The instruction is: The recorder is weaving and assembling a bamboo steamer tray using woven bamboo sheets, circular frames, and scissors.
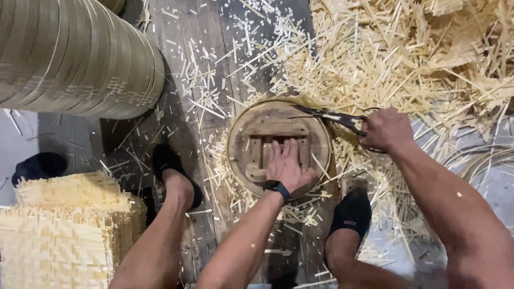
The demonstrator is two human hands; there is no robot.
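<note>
Left hand (286,166) pressed flat, fingers spread, on round wooden form (278,147); right hand (386,129) clenched around shears (334,118) (blades lying leftward from fingers, along form's far rim).

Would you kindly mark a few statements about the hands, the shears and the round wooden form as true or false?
1. The left hand lies flat on the round wooden form. True.
2. The right hand is empty. False: it grips the handles of dark shears.
3. The shears' blades point toward the far rim of the round form. True.
4. A dark band sits on the right wrist. False: it is on the left wrist.
5. The floor around the form is swept clean. False: pale strip offcuts litter it.
6. A stack of woven mats lies at the near left. True.
</note>
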